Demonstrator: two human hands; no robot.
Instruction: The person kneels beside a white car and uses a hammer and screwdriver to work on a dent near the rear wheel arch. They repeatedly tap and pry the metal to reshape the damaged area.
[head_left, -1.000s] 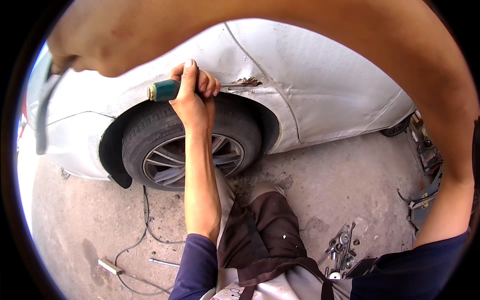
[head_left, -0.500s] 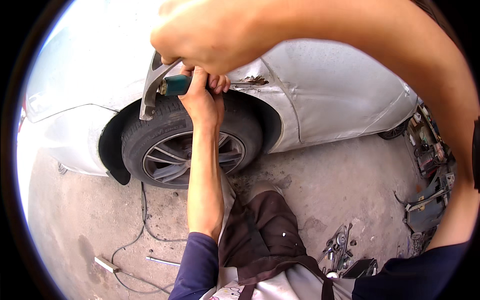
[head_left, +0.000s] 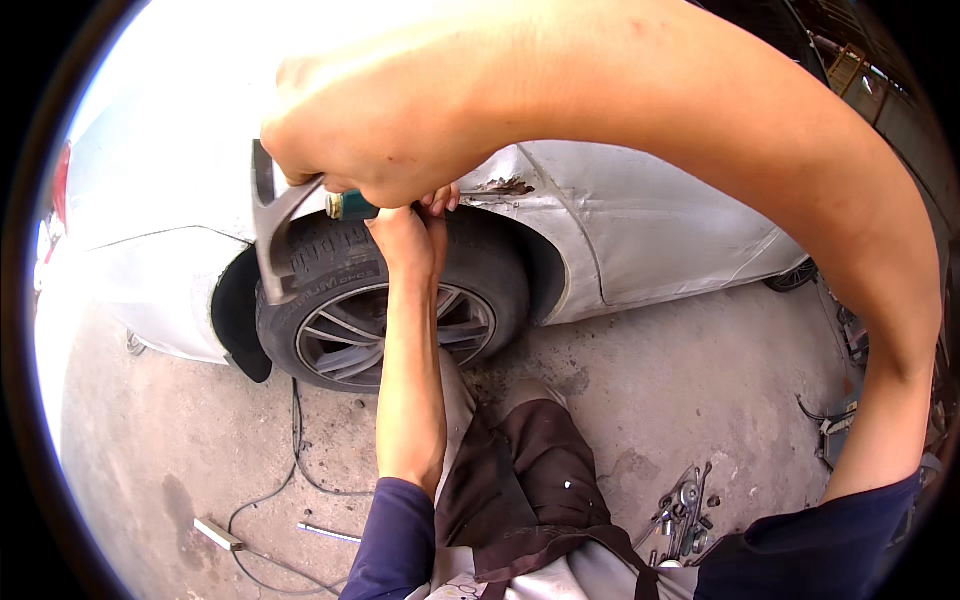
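Note:
In my right hand (head_left: 370, 140) is a grey metal hammer (head_left: 272, 225); its head sticks out to the left, in front of the tyre's upper edge, and its handle is hidden by the hand. Just below, my left hand (head_left: 408, 235) grips a screwdriver by its teal handle (head_left: 355, 207), with the butt end facing the hammer. The thin shaft runs right along the silver body panel (head_left: 640, 220) to a torn, rusty hole (head_left: 508, 187) above the wheel arch. My right hand covers part of the screwdriver and of the left fingers.
The car's wheel (head_left: 345, 345) stands right below my hands. A black cable (head_left: 298, 440), a pale block (head_left: 217, 533) and a metal bar (head_left: 328, 532) lie on the concrete at left. Loose hand tools (head_left: 685, 510) lie at lower right, with more equipment (head_left: 840, 430) at the right edge.
My right hand and the hammer have come down and left, closer over the screwdriver. The left hand keeps its grip with the shaft at the rusty hole. The whole view has shifted slightly.

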